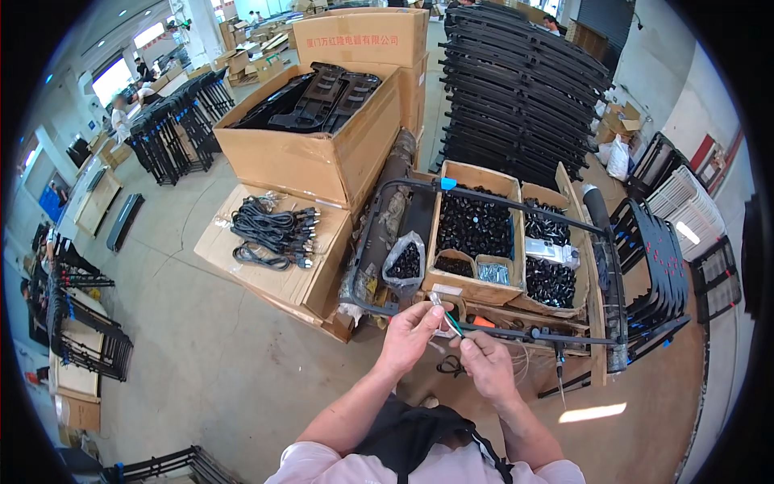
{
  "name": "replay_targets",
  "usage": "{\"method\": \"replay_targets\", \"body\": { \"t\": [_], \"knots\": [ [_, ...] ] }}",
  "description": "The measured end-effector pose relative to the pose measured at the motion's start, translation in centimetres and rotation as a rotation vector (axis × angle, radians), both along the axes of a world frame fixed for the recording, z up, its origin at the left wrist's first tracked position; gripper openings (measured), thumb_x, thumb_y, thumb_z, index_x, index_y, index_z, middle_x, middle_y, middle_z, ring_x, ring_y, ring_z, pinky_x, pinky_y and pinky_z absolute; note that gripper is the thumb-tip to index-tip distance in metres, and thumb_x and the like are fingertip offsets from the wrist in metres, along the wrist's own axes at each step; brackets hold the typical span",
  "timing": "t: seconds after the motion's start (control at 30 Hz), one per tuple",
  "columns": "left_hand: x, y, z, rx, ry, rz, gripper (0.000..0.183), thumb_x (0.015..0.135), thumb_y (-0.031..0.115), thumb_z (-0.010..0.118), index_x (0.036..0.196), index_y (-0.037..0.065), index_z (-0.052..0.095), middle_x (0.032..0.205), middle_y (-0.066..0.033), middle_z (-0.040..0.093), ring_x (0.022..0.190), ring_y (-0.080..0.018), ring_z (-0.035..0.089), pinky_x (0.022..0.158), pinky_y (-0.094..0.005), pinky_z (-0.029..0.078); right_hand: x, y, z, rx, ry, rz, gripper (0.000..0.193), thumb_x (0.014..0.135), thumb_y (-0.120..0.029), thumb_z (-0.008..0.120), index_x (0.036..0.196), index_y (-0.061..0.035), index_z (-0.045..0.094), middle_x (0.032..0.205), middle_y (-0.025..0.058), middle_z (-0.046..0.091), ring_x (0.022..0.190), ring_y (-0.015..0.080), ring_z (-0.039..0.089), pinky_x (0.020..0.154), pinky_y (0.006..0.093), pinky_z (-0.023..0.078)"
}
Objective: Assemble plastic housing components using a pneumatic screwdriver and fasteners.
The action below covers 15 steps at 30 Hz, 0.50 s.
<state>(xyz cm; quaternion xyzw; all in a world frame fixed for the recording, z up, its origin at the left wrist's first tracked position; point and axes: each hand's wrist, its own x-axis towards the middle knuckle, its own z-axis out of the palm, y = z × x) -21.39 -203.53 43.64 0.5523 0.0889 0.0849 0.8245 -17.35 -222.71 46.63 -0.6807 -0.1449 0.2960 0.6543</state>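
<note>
In front of my chest, my left hand point(409, 332) pinches the end of a cable where a small clear piece point(436, 299) pokes out above the fingertips. Green and white wires point(453, 324) run from there toward my right hand point(488, 368), which is closed on the dark part of the same cable. Both hands are over the near edge of a bench with a black tubular frame point(516, 209) lying across it. A thin dark cord point(451, 366) loops below them. How the wires join the clear piece is too small to tell.
Cartons of small black parts point(476, 226) stand just beyond my hands, with a bag of black pieces point(404, 260) beside them. Bundled black power cords point(274, 230) lie on a carton to the left. Behind are a box of black plastic parts point(322, 97) and stacked black frames point(524, 89).
</note>
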Motion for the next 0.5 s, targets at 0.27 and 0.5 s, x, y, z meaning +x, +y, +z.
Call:
{"method": "replay_targets", "body": {
  "t": [0.27,0.5],
  "knots": [
    [-5.0,-3.6,-5.2,-0.449,0.245,-0.011,0.029,0.110,0.029,0.057,0.116,0.003,0.069,0.102,-0.0066,0.073,0.092,-0.0159,0.068,0.082,-0.0309,0.052,-2.0,-2.2,-6.3,0.004,-0.744,0.167,0.017,0.099,-0.012,0.068,0.113,-0.0024,0.073,0.080,0.0124,0.066,0.070,0.0260,0.067,0.066,0.0368,0.054],
    [-7.8,-0.3,-13.4,-0.379,0.482,0.101,0.027,0.113,0.027,0.050,0.120,0.004,0.063,0.098,-0.0085,0.071,0.094,-0.0226,0.070,0.086,-0.0373,0.057,-1.7,-0.3,-13.8,-0.170,-0.732,0.445,0.020,0.098,-0.017,0.066,0.111,-0.0024,0.073,0.091,0.0157,0.070,0.086,0.0357,0.069,0.076,0.0437,0.055]
  ]
}}
